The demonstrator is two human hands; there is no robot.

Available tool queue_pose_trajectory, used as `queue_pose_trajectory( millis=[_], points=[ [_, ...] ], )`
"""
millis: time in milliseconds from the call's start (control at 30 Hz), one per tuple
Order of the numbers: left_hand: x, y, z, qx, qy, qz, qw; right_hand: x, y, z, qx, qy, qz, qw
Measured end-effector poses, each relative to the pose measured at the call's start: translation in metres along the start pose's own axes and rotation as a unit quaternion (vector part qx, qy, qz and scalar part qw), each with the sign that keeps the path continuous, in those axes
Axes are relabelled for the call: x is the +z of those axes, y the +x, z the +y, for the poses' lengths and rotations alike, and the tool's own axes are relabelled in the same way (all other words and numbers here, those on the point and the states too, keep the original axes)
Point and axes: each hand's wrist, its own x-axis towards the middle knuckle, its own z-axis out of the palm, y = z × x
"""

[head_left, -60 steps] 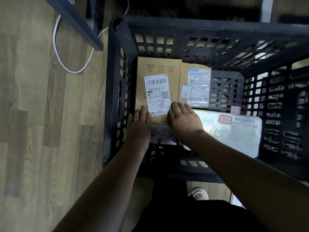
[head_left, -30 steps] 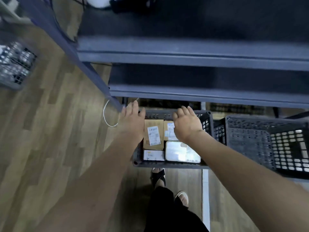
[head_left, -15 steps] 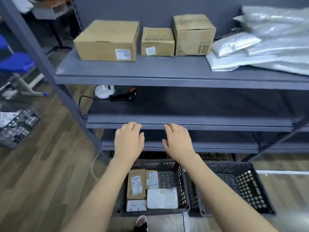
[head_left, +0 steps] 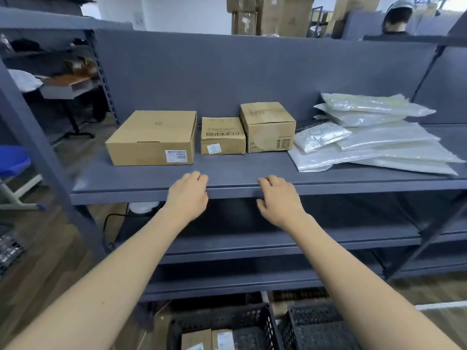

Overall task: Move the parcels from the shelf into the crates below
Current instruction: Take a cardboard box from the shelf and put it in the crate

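Parcels: three boxes [head_left: 223,135] and a bag pile [head_left: 374,137] sit on the shelf [head_left: 141,181]. Left hand [head_left: 188,197] and right hand [head_left: 278,199] hover empty, fingers loosely curled, at its front edge; crates [head_left: 227,324] below.

Both bare forearms extend forward, roughly parallel. Left hand [head_left: 188,197] and right hand [head_left: 278,198] are palm-down, fingers loosely curled, holding nothing, level with each other.
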Motion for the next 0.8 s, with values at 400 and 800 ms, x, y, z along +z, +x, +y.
queue_pose_trajectory(
  millis=[400, 800],
  points=[
    [-0.03, 0.141, -0.019, 0.011, 0.029, -0.014, 0.999, -0.022, 0.138, 0.007, -0.031, 0.002, -0.038, 0.999],
    [0.033, 0.207, -0.022, -0.078, 0.052, -0.116, 0.989, 0.022, 0.219, -0.002, -0.085, -0.054, -0.053, 0.993]
  ],
)
